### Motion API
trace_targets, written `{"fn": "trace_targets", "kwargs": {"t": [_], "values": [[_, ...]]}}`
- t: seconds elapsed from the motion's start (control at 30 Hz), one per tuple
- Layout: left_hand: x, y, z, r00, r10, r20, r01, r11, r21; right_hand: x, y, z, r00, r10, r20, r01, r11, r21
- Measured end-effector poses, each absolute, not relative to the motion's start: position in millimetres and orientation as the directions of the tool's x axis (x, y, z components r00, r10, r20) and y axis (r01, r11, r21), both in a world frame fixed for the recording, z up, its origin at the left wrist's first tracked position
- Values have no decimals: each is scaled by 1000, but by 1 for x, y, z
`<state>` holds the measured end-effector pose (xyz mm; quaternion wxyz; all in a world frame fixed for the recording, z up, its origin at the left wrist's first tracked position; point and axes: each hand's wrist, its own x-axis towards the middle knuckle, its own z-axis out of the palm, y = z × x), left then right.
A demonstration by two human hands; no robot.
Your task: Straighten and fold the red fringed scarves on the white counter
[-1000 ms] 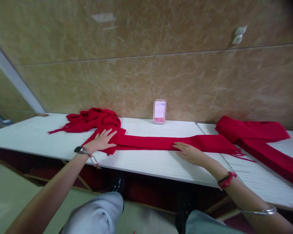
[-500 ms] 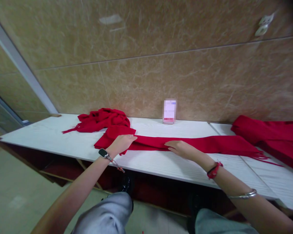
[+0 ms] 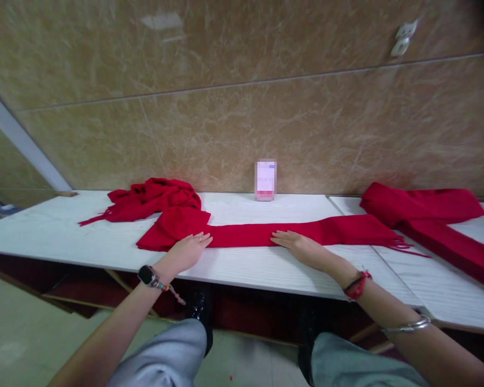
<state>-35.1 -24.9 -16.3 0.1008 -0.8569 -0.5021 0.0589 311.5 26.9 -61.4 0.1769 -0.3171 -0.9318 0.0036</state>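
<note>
A long red scarf (image 3: pixel 242 235) lies folded into a strip along the white tabletop (image 3: pixel 242 269), its fringed end toward the right. My left hand (image 3: pixel 189 250) rests on the strip's near edge at the left, fingers stretched out flat. Farther right, my right hand (image 3: pixel 300 248) lies on the same strip, palm down with extended fingers. Beside my left hand the scarf widens into a loosely folded part (image 3: pixel 177 228). Behind that sits a crumpled red scarf heap (image 3: pixel 157 199) with a fringe at its left; where one cloth ends and the other begins I cannot tell.
Another folded red scarf (image 3: pixel 423 207) lies at the right, one length running toward the near right edge. A phone with a blurred screen (image 3: pixel 265 181) leans upright against the tiled wall (image 3: pixel 242 129). Open shelving (image 3: pixel 250 317) is under the tabletop.
My left hand has come off the loose left part, pinched the strip's edge, and now lies flat farther right. My right hand has slid left along the strip, which looks smoother.
</note>
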Motion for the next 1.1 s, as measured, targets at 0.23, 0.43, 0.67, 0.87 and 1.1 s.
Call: {"fn": "trace_targets", "kwargs": {"t": [0.23,0.43,0.67,0.87,1.1], "values": [[55,10,-4,637,771,6,771,-637,-28,316,18,-53,-712,663,232,648,748,-145],[87,27,-31,613,790,-26,790,-613,3,341,8,-53,-627,765,147,755,643,-125],[88,30,-20,563,809,-170,824,-564,50,364,1,-44,-562,793,237,801,593,-86],[115,30,-19,636,771,8,770,-636,58,380,2,-52,-555,798,234,817,576,-23],[126,29,-24,776,613,-147,630,-765,136,382,1,-58,-599,772,213,799,595,89]]}}
